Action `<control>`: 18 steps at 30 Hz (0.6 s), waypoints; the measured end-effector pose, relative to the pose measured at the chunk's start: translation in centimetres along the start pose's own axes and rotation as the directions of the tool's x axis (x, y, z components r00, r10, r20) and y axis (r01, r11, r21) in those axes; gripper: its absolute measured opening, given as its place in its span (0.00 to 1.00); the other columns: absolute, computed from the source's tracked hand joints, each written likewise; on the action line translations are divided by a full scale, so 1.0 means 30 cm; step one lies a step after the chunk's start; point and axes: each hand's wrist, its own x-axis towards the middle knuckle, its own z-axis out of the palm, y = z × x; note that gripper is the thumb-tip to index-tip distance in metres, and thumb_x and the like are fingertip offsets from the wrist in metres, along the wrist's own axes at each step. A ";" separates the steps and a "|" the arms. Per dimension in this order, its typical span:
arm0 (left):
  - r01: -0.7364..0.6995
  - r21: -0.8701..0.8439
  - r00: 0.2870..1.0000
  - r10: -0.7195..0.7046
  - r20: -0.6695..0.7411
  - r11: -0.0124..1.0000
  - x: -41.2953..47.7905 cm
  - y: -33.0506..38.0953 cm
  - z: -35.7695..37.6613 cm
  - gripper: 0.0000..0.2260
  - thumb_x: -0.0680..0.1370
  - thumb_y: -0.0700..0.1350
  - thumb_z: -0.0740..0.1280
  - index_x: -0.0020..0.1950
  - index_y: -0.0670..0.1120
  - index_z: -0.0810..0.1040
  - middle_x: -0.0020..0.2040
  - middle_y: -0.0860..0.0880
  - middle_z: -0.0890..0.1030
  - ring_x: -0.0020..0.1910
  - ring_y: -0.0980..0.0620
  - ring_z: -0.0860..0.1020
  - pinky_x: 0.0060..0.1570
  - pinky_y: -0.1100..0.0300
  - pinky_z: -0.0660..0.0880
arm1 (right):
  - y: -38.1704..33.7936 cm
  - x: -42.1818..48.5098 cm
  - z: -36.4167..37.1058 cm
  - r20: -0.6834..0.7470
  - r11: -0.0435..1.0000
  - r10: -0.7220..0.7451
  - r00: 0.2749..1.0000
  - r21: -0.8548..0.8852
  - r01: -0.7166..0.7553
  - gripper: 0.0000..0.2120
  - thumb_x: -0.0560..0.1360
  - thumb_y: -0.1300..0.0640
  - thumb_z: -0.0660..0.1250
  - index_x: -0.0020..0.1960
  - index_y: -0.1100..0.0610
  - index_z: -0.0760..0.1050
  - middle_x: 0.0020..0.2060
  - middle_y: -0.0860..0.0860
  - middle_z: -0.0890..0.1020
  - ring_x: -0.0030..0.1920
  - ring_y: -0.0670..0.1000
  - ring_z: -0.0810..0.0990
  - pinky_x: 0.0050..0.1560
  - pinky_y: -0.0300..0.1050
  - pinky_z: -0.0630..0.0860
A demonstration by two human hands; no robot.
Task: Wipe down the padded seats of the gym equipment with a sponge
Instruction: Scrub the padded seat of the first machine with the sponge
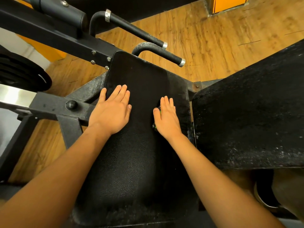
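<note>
A black padded seat [139, 76] fills the middle of the head view, narrow end far from me. My left hand [111, 111] rests flat on its left part, fingers straight and together. My right hand [166, 117] presses flat on the right part, over a sponge [154, 125] of which only a dark sliver with a green edge shows by the thumb and under the palm. A strip of the seat to the right of that hand looks duller and dusty. A second black pad [250, 116], speckled with white dust, lies to the right.
Two black foam-grip handles [136, 28] [171, 55] with metal end caps jut out beyond the seat. A black steel frame [54, 35] runs along the left, with weight plates [21, 73] beside it. Wood-pattern floor [222, 43] lies behind. A shoe [263, 196] shows at the lower right.
</note>
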 end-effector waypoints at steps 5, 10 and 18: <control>-0.004 -0.010 1.000 0.004 -0.009 1.000 -0.001 -0.001 0.001 0.26 0.86 0.53 0.47 0.83 0.45 0.53 0.83 0.48 0.50 0.82 0.51 0.47 0.78 0.41 0.45 | -0.004 0.058 0.003 -0.039 1.000 0.014 0.999 0.014 -0.013 0.29 0.86 0.51 0.51 0.83 0.61 0.50 0.83 0.56 0.50 0.82 0.56 0.42 0.81 0.55 0.43; -0.001 -0.002 1.000 0.001 -0.005 1.000 0.000 -0.001 0.002 0.26 0.86 0.53 0.47 0.83 0.45 0.53 0.83 0.48 0.50 0.82 0.51 0.46 0.78 0.41 0.45 | -0.004 -0.018 0.002 -0.008 1.000 0.012 1.000 0.016 -0.012 0.30 0.86 0.51 0.52 0.83 0.61 0.47 0.83 0.56 0.48 0.82 0.55 0.41 0.81 0.54 0.42; -0.002 0.001 1.000 0.002 -0.010 1.000 0.003 0.001 0.003 0.26 0.86 0.53 0.47 0.83 0.44 0.53 0.83 0.47 0.50 0.82 0.51 0.47 0.78 0.40 0.46 | -0.005 -0.257 0.036 0.026 1.000 -0.017 1.000 0.015 0.017 0.30 0.86 0.50 0.52 0.83 0.58 0.45 0.83 0.51 0.46 0.81 0.48 0.37 0.80 0.46 0.37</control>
